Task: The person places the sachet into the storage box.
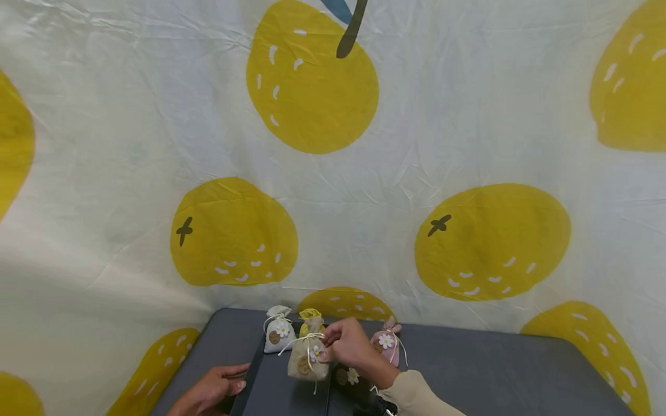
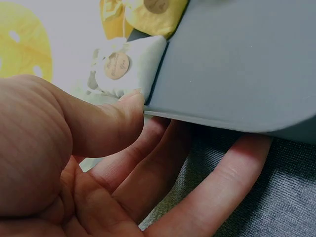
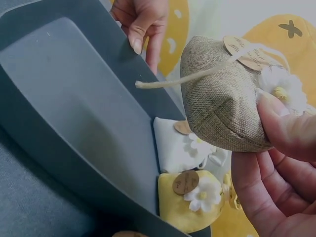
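Note:
My right hand (image 1: 346, 346) pinches a beige burlap pouch (image 1: 302, 361) with a white daisy, round tag and cream string, held above a grey box. In the right wrist view the pouch (image 3: 222, 98) hangs between thumb and fingers. My left hand (image 1: 210, 390) grips the box's left wall, thumb on the rim (image 2: 197, 120) and fingers beneath or outside it. Inside the box, at its far end, a white pouch (image 3: 170, 145) and a yellow pouch (image 3: 190, 212) stand side by side, each with a daisy and tag.
A pink pouch (image 1: 386, 345) and a dark brown pouch (image 1: 351, 377) are to the right of the box, partly hidden by my right arm. A black object with metal (image 1: 389, 412) lies at the bottom edge. Behind the grey table (image 1: 494, 370) hangs a fruit-patterned cloth (image 1: 359, 219).

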Tool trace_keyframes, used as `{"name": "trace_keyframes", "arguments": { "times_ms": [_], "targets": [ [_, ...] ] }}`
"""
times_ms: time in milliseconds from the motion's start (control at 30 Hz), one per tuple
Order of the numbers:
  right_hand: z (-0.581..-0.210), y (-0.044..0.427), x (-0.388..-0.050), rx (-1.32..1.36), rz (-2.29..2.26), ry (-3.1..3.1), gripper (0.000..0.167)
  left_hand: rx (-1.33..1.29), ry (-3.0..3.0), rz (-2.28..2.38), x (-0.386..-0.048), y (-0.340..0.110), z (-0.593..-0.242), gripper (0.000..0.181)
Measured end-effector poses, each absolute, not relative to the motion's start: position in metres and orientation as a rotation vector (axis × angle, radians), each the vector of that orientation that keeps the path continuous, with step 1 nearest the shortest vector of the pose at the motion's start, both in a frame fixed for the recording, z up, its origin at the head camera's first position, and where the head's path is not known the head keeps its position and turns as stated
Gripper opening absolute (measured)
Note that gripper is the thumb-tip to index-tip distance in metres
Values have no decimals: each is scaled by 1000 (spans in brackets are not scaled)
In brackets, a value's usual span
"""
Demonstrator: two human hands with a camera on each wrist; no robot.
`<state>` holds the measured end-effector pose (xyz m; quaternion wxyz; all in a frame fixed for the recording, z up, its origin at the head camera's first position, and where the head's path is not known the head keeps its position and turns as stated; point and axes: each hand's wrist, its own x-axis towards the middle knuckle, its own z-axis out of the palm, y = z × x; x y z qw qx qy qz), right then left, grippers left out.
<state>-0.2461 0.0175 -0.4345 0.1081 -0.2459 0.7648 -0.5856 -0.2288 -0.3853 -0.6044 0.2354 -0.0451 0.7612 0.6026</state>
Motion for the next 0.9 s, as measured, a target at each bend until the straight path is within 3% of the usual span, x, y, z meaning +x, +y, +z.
{"name": "trace_keyframes", "arguments": {
  "times_ms": [367, 900],
  "targets": [
    [-438, -4, -250, -794, -1752, 2279, 21, -32, 2288, 1516, -186, -335, -518, 54],
    [-447, -28, -261, -832, -1726, 2346, 19, -42, 2351, 1511, -176, -323, -506, 51]
  ]
}}
